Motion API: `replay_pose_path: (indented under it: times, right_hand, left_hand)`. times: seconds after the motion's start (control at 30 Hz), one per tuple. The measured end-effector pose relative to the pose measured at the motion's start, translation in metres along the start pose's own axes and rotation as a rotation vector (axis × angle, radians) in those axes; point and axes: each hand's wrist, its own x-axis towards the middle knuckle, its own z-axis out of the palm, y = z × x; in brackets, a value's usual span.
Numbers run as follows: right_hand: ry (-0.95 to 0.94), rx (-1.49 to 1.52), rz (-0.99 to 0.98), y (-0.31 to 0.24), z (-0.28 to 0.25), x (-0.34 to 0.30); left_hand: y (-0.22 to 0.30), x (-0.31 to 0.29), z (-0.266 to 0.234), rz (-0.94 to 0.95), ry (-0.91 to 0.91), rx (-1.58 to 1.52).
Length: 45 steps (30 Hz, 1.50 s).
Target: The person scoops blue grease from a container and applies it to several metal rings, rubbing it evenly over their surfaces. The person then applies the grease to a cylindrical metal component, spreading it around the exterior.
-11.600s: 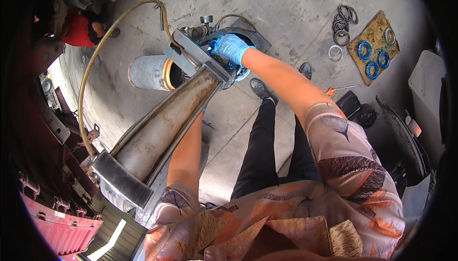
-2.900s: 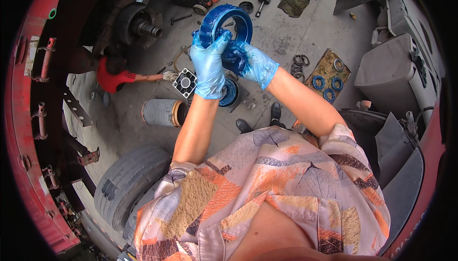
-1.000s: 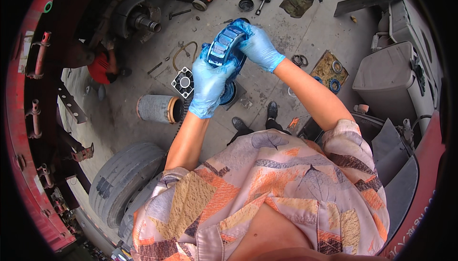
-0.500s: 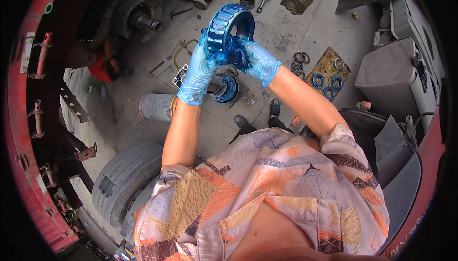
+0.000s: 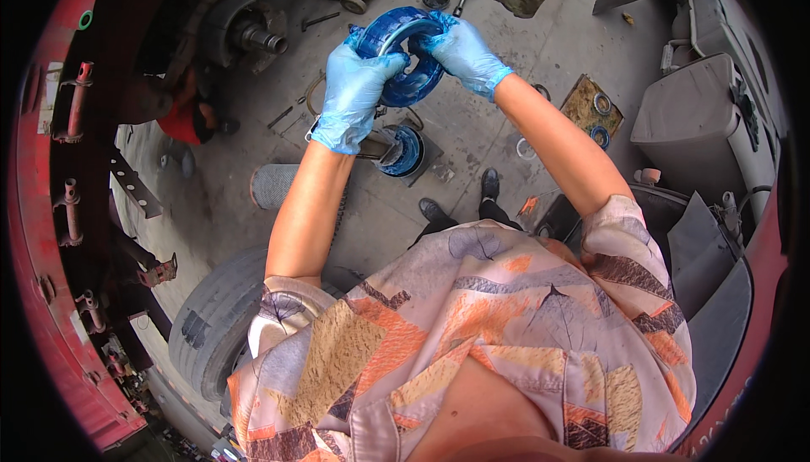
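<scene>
Between both hands I hold up a large roller bearing point(image 5: 407, 86) coated in blue grease. My left hand point(image 5: 353, 82), in a light blue glove, is closed on its left side, with the thumb over the near rim. Gloved likewise, my right hand point(image 5: 462, 50) grips the upper right of the ring; its fingertips are smeared with grease and partly hidden. Below the bearing, on the floor, stands a round container of blue grease point(image 5: 407, 151).
A wheel axle hub point(image 5: 263, 38) projects at the upper left. Bearing rings lie on a brown board point(image 5: 582, 116) at the right. A large tyre point(image 5: 215, 323) is at the lower left, and a grey bin point(image 5: 688, 116) stands at the right. A person in red point(image 5: 181, 116) crouches at the left.
The bearing has tilted over, from standing on edge to showing its ring opening more. My right hand has moved from beneath it up to its upper right side.
</scene>
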Motion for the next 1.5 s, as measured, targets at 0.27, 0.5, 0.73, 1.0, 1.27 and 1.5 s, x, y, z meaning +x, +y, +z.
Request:
replay_pose_path:
  times: [0.27,0.5,0.73,1.0,1.27,1.5]
  right_hand:
    - [-0.152,0.978,0.707,0.000,0.032,-0.038]
    - [-0.353,0.922,0.762,-0.019,0.004,-0.062]
    - [0.018,0.844,0.572,-0.053,0.006,-0.053]
    - [-0.098,0.744,0.629,-0.033,0.030,-0.044]
    - [-0.074,0.465,0.118,-0.033,0.047,-0.070]
    - [-0.224,0.985,0.506,-0.020,0.007,-0.055]
  left_hand:
    - [-0.018,-0.017,0.008,0.051,0.126,-0.229]
    - [-0.039,-0.014,-0.014,-0.042,0.170,-0.532]
    - [-0.053,-0.013,-0.015,-0.022,0.212,-0.467]
    - [-0.056,-0.021,0.000,-0.064,0.183,-0.484]
    - [-0.069,-0.008,0.001,-0.081,0.248,-0.507]
    - [-0.057,-0.007,-0.002,-0.256,0.296,-0.655]
